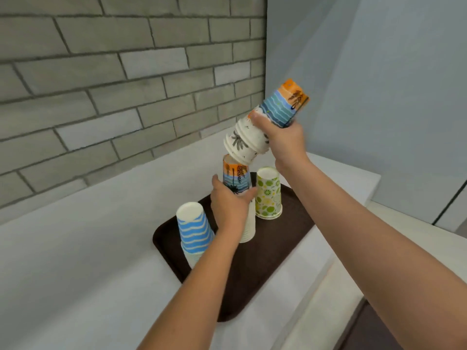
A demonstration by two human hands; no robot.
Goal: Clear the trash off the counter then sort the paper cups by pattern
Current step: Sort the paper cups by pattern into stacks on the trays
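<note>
**Two hands separate a mixed stack of cups over the tray**

Head view: on the white counter [88, 248] lies a dark brown tray [290, 236], and all the cups are on it or above it. In the middle of the tray stands the sunset stack [235, 175], upside down. The left hand [228, 203] is curled around its top cup, probably to keep it steady. At 9 o'clock from it stands the blue wave stack [193, 228], and at 3 o'clock the lime cup [268, 195], each apart from the others, so each pattern seems to have its own place.

The right hand [280, 140] is closed around the lifted stack [275, 114], which leans toward 1 o'clock. Its lower end is at the top of the sunset stack; whether they touch, I cannot tell. This stack mixes white palm cups with sunset cups, so I judge the sorting is not yet finished and this stack must be divided
</note>
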